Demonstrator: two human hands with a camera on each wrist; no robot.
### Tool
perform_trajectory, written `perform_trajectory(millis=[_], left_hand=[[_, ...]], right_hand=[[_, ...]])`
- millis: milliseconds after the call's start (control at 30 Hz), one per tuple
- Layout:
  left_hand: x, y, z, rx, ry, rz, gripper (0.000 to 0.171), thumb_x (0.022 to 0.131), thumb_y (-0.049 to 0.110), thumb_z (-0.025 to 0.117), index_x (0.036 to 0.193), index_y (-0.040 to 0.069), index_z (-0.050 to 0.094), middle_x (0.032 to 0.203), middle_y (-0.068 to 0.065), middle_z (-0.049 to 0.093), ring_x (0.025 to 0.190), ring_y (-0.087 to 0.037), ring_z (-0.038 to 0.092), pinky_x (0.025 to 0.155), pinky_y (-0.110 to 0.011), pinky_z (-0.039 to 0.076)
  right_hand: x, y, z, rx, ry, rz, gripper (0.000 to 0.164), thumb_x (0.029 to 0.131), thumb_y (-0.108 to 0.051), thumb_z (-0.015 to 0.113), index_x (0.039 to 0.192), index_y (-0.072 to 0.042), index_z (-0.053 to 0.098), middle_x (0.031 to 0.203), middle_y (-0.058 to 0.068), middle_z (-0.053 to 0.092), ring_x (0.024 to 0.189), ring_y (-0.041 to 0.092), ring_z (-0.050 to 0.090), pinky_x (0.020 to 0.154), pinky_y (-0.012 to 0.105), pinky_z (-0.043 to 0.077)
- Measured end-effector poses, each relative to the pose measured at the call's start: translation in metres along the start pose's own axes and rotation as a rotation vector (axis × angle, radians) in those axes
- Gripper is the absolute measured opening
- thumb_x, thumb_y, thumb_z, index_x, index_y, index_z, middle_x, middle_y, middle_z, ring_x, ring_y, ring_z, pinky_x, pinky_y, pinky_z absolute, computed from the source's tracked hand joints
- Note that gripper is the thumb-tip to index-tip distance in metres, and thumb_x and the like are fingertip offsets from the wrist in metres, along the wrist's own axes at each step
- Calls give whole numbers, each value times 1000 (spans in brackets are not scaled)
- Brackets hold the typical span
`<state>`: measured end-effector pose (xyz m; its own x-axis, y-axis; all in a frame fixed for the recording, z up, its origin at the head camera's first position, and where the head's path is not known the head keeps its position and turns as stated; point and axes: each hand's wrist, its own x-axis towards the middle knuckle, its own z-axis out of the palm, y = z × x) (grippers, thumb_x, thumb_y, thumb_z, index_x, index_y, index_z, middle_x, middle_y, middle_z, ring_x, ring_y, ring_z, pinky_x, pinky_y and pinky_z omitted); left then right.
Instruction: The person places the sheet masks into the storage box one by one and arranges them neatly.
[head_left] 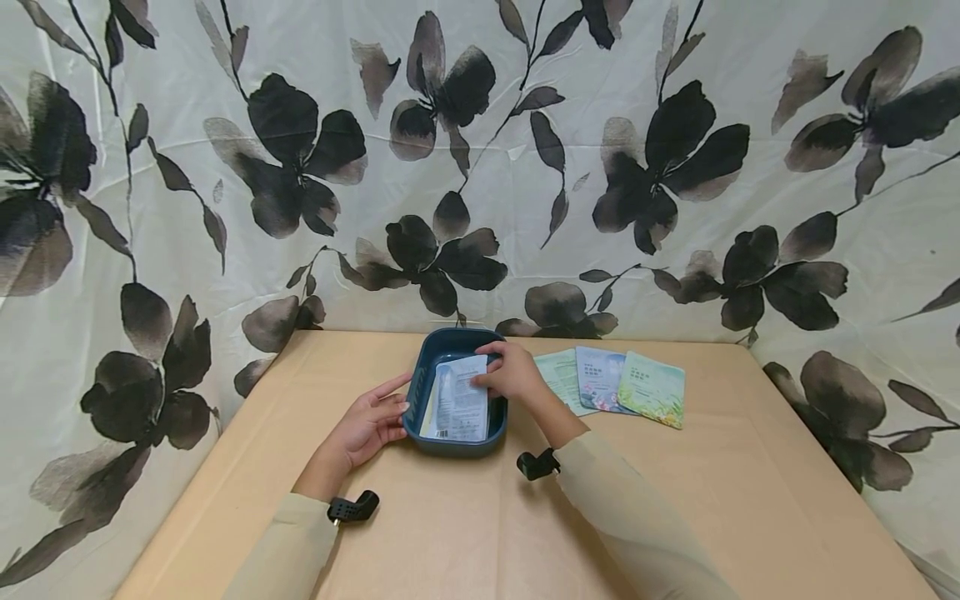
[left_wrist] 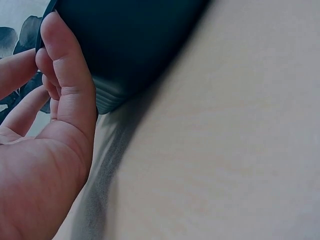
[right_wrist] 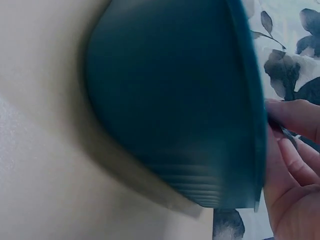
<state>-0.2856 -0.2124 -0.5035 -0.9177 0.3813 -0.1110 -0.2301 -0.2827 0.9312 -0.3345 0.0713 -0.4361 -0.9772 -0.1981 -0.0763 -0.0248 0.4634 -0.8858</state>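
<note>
A dark blue plastic basin (head_left: 456,447) stands near the back of the table, with flat packets inside it. The top one is a white printed packet (head_left: 459,408) with a barcode at its lower edge. My right hand (head_left: 512,372) reaches over the basin's right rim and pinches this packet near its upper right corner. In the right wrist view, the thumb and fingers (right_wrist: 292,117) close on a thin dark edge just past the rim. My left hand (head_left: 369,422) touches the basin's left wall with loosely extended fingers; the left wrist view shows a fingertip (left_wrist: 52,27) at the rim.
To the right of the basin, three packets lie partly overlapping: a pale green one (head_left: 558,375), a blue-violet one (head_left: 598,377) and a green-yellow one (head_left: 652,390). A floral curtain (head_left: 525,183) hangs behind the tan table (head_left: 450,533). Each wrist wears a small black camera.
</note>
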Motion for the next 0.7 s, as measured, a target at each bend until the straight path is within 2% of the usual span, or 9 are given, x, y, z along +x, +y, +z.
perform_trajectory(millis=[233,700], left_hand=[[0,0,0,4,5,-5,63,104,5,54,162,15,31,118,-7,67,81,-14,68,72,-27,61],[1,0,-1,16,14,-14,63,104,6,55,162,16,32,117,-6,65,80,-13,67,72,-27,60]], right_hand=[[-3,-1,-4,-2,2,-9,54,81,-4,85,131,-10,68,87,10,59,64,18,67,61,33,63],[-6,-1,-4,2,33,3,55,82,-6,85,134,-9,66,87,12,64,61,19,71,62,30,62]])
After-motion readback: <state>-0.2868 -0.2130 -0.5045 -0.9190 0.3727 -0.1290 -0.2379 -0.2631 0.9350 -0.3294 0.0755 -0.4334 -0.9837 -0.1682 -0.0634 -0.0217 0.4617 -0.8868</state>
